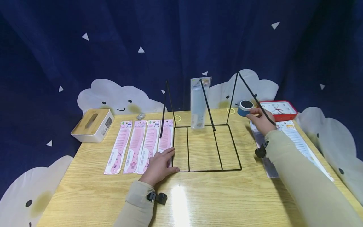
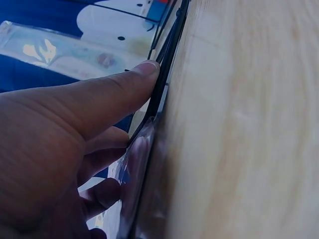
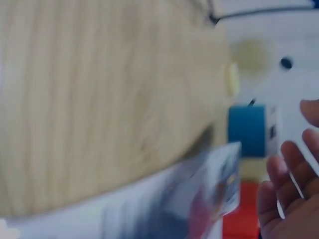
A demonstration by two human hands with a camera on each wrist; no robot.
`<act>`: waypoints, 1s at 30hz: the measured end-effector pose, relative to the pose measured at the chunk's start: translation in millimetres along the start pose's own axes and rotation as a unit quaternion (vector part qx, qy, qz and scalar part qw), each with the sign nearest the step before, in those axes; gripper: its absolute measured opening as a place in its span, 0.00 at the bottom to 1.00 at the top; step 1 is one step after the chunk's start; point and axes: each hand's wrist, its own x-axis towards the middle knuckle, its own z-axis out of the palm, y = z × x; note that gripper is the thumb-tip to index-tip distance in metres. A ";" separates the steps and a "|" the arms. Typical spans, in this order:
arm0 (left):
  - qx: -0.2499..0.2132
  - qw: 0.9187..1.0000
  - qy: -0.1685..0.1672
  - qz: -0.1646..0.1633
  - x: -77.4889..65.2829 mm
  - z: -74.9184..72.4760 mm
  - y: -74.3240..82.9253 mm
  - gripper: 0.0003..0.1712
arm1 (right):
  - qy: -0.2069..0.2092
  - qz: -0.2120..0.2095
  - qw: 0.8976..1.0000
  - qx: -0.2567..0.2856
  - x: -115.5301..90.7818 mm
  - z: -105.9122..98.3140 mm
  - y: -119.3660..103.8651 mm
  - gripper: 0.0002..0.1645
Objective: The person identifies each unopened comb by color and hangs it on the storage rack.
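A black wire display rack (image 1: 203,171) stands mid-table, three slanted arms rising from it. One packaged pale-blue comb (image 1: 198,104) hangs from its middle arm. My left hand (image 1: 160,165) rests at the rack's front-left corner, thumb pressed to the wire in the left wrist view, fingers spread along the side. My right hand (image 1: 262,121) is at the back right, beside a small blue cylindrical speaker (image 1: 243,110) with a dark mesh top. In the right wrist view, its loosely extended fingers (image 3: 294,164) are close to the speaker, with nothing in their grasp.
Several packaged pink combs (image 1: 133,151) lie in a row left of the rack. More packaged combs (image 1: 302,146) lie under my right arm, by a red clock (image 1: 286,117). A tissue box (image 1: 93,125) stands back left. Yellow rings (image 1: 231,111) lie behind the rack.
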 end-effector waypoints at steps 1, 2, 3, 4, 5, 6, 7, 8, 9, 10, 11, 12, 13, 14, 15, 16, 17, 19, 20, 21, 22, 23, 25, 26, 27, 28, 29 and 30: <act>-0.001 1.000 -0.001 -0.001 0.0 0.4 -0.1 0.45 | -0.013 0.013 1.000 -0.012 1.9 -1.6 7.2 0.25; -0.001 1.000 -0.002 -0.001 0.0 0.7 0.0 0.45 | -0.028 0.024 0.999 -0.026 6.0 -1.7 16.4 0.28; -0.001 1.000 -0.003 -0.002 0.0 0.8 0.2 0.45 | -0.043 0.032 0.998 -0.041 10.2 -1.6 25.3 0.31; 0.000 1.000 -0.003 -0.002 0.1 1.5 -0.1 0.45 | -0.061 0.038 0.996 -0.055 15.7 -0.8 35.8 0.34; -0.001 1.000 -0.003 -0.003 0.4 1.7 0.0 0.45 | -0.072 0.042 0.994 -0.077 22.5 1.5 48.2 0.36; -0.001 1.000 -0.004 -0.004 0.5 1.5 0.2 0.45 | -0.087 0.044 0.991 -0.088 28.2 2.6 58.5 0.39; -0.001 1.000 -0.004 -0.004 0.5 1.2 0.7 0.45 | -0.095 0.044 0.989 -0.108 32.7 3.7 67.2 0.42; -0.001 1.000 -0.004 -0.003 0.5 0.9 1.1 0.45 | -0.100 0.048 0.986 -0.123 34.2 4.5 70.9 0.43; -0.001 1.000 -0.004 -0.003 0.6 0.6 1.4 0.45 | -0.102 0.046 0.984 -0.136 34.4 4.4 73.8 0.43; -0.001 1.000 -0.005 -0.003 0.7 0.5 1.6 0.45 | -0.106 0.047 0.983 -0.145 34.9 4.4 76.6 0.43; -0.002 1.000 -0.006 -0.002 0.6 -0.4 2.5 0.45 | -0.108 0.047 0.982 -0.151 35.1 4.5 78.9 0.43; -0.001 1.000 -0.006 -0.001 0.3 -0.8 3.0 0.45 | -0.105 0.043 0.981 -0.156 35.1 4.5 80.8 0.42; -0.001 1.000 -0.006 0.000 0.3 -0.9 3.2 0.45 | -0.102 0.039 0.981 -0.159 35.5 4.9 82.8 0.40; -0.001 1.000 -0.005 0.000 0.2 -0.9 3.4 0.45 | -0.099 0.036 0.981 -0.162 35.6 5.2 84.3 0.38; 0.000 1.000 -0.005 0.000 0.2 -1.0 3.5 0.45 | -0.097 0.032 0.981 -0.165 36.0 5.4 85.9 0.35; 0.001 1.000 -0.004 0.000 0.2 -0.8 3.4 0.45 | -0.094 0.029 0.981 -0.168 36.2 5.8 87.1 0.33; 0.001 1.000 -0.004 0.000 0.1 -0.7 3.2 0.45 | -0.091 0.026 0.981 -0.171 36.6 6.3 88.6 0.29; 0.000 1.000 -0.004 -0.002 0.1 -0.3 3.0 0.45 | -0.087 0.021 0.980 -0.179 37.4 7.5 91.7 0.23; -0.001 1.000 -0.004 -0.002 0.1 -0.1 2.8 0.45 | -0.087 0.020 0.979 -0.181 37.4 8.0 92.9 0.20; -0.003 1.000 -0.005 -0.003 0.1 0.0 2.6 0.45 | -0.088 0.020 0.979 -0.181 37.3 8.2 93.9 0.17; -0.004 1.000 -0.005 -0.004 0.2 0.2 2.4 0.45 | -0.090 0.022 0.979 -0.181 37.5 8.6 94.7 0.15; -0.004 1.000 -0.006 -0.005 0.1 0.2 2.3 0.45 | -0.093 0.023 0.979 -0.181 37.5 8.9 95.3 0.13; -0.003 1.000 -0.005 -0.005 0.1 0.1 2.1 0.45 | -0.095 0.024 0.979 -0.180 37.1 8.8 94.4 0.11; -0.003 1.000 -0.004 -0.006 0.1 0.0 2.1 0.45 | -0.093 0.023 0.979 -0.178 36.8 8.5 93.1 0.10; -0.001 1.000 -0.003 -0.006 0.2 -0.1 2.0 0.45 | -0.090 0.020 0.980 -0.177 36.6 8.0 91.5 0.10; 0.000 1.000 -0.003 -0.005 0.2 -0.3 1.9 0.44 | -0.087 0.019 0.980 -0.176 36.2 7.8 89.5 0.10; 0.000 1.000 -0.002 -0.005 0.2 -0.4 1.8 0.44 | -0.086 0.017 0.981 -0.174 35.7 7.2 87.6 0.10; 0.001 1.000 -0.001 -0.005 0.3 -0.5 1.7 0.44 | -0.084 0.016 0.981 -0.172 35.2 6.8 85.2 0.10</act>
